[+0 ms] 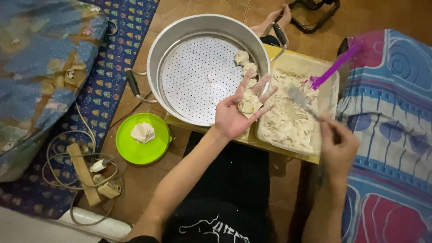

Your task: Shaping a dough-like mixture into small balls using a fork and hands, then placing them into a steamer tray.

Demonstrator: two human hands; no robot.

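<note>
The wrapper with filling (249, 103) lies loose on the flat left hand (236, 112), grip spread wide, just over the steamer pot's (155, 54) near rim; a tilt could drop it. The right hand (338, 148) is clamped on a spoon (300, 100) over the filling tub (330, 96).

Lighting: dim, warm indoor light, apparently from above; colours muted, corners darker. Glare: soft sheen on the rim of the metal steamer pot (155, 49). Shadows: deep beneath the person's arms and over the dark clothing at lower centre. Blur: right hand (338, 146) and the utensil (302, 100) it holds smeared by motion; left hand (236, 112) fairly sharp. Overall slightly soft, grainy.
</note>
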